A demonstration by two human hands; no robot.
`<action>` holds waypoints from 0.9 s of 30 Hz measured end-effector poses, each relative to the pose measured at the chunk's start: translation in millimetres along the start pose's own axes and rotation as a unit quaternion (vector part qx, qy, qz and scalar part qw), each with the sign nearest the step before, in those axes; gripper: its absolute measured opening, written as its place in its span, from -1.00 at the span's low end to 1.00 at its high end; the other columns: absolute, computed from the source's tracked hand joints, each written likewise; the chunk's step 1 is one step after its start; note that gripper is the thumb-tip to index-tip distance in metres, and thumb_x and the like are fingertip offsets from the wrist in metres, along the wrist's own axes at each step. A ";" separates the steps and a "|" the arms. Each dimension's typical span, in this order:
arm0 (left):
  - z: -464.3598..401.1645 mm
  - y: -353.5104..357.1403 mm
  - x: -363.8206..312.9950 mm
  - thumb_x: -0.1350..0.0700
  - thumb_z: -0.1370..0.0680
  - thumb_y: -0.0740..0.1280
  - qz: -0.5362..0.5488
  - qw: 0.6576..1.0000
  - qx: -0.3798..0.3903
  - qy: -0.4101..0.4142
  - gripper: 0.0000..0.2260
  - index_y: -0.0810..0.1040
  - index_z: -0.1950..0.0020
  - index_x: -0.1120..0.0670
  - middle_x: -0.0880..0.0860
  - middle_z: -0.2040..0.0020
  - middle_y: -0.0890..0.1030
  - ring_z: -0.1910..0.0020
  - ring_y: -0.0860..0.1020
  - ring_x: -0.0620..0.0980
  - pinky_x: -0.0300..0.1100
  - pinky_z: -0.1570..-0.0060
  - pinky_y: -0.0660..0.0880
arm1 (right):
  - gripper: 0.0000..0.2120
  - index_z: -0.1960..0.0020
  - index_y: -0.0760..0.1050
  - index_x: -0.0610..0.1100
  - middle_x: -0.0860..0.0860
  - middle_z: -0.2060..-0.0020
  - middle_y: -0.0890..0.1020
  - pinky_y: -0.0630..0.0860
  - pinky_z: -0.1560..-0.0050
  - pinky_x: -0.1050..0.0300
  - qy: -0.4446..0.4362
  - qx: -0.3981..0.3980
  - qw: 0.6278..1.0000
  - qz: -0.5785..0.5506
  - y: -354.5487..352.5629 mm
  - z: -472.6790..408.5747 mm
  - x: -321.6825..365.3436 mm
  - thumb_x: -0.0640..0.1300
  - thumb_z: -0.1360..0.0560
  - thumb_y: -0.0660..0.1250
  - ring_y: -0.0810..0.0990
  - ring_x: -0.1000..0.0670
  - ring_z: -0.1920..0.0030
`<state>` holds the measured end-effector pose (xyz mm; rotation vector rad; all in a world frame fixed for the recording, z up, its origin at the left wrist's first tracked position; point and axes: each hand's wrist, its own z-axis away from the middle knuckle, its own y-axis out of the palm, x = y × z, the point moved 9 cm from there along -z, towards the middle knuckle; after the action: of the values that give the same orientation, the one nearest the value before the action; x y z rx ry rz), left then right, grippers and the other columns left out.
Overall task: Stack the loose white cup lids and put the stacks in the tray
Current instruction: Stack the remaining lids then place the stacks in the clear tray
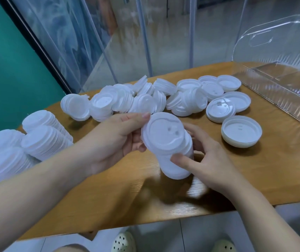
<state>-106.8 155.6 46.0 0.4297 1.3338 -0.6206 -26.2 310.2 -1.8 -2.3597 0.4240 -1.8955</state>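
I hold a tilted stack of white cup lids (171,151) above the middle of the wooden table (254,179). My left hand (116,140) pinches the rim of the top lid between fingers and thumb. My right hand (205,159) grips the stack's side from the right, thumb across its front. Loose white lids (145,100) lie heaped across the far half of the table. A small pile of upturned lids (241,133) sits right of my hands. The clear plastic tray (282,95) stands at the far right with nothing visible in it.
Several finished lid stacks (43,140) lie on their sides at the table's left edge. A clear plastic cover (276,37) rises behind the tray. Clear panels and a green wall close off the far side. My feet in pale clogs (123,242) show below the near edge.
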 end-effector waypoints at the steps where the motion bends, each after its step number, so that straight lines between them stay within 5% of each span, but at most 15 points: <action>1: -2.2 0.1 6.3 -0.01 -0.66 0.28 0.002 1.000 -0.004 -0.015 -0.56 0.58 -0.29 0.36 0.26 0.06 0.57 0.17 0.47 0.06 -0.19 0.27 0.46 | -0.37 -0.28 0.40 0.51 0.29 -0.26 0.60 0.50 -0.08 0.38 0.000 -0.001 1.000 0.002 -0.4 -0.1 -0.5 0.17 -0.29 0.54 0.60 0.18 -0.23; 4: -6.2 -0.1 16.9 -0.01 -0.69 0.25 -0.038 0.998 -0.028 -0.029 -0.59 0.57 -0.16 0.37 0.10 0.21 0.48 0.30 0.40 -0.05 -0.24 0.35 0.39 | -0.37 -0.25 0.41 0.54 0.32 -0.23 0.61 0.50 -0.08 0.39 0.002 0.000 1.000 0.005 -1.1 -0.7 -1.2 0.13 -0.30 0.58 0.60 0.20 -0.22; 14: -9.2 8.8 7.7 -0.04 -0.75 0.08 -0.347 0.937 -0.038 0.021 -0.58 0.38 0.20 0.19 0.07 0.34 0.45 0.32 0.38 -0.01 -0.11 0.23 0.34 | -0.36 -0.30 0.42 0.44 0.31 -0.22 0.61 0.50 -0.11 0.38 0.002 -0.007 1.000 -0.002 -2.5 -0.4 -5.4 0.12 -0.31 0.60 0.60 0.19 -0.23; 19: -10.3 9.0 9.1 0.02 -0.75 0.08 -0.373 0.926 -0.034 0.052 -0.58 0.40 0.22 0.20 0.00 0.35 0.45 0.34 0.40 -0.08 -0.27 0.29 0.34 | -0.31 -0.32 0.37 0.49 0.33 -0.24 0.59 0.49 -0.12 0.41 -0.003 -0.006 1.000 -0.005 -2.3 -0.2 -7.0 0.20 -0.28 0.59 0.58 0.21 -0.26; 27: -3.5 10.7 1.4 -0.14 -0.74 0.00 -0.379 0.917 -0.029 0.121 -0.48 0.45 0.22 0.15 0.08 0.27 0.52 0.27 0.46 -0.03 -0.11 0.16 0.42 | -0.31 -0.42 0.36 0.38 0.27 -0.33 0.56 0.45 -0.16 0.44 -0.015 -0.029 0.999 -0.027 -3.2 -0.5 -5.5 0.32 -0.32 0.45 0.50 0.22 -0.37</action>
<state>-102.4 165.7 43.4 -0.0905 1.7565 -1.1905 -27.3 314.8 -6.1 -2.4573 0.4232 -1.8944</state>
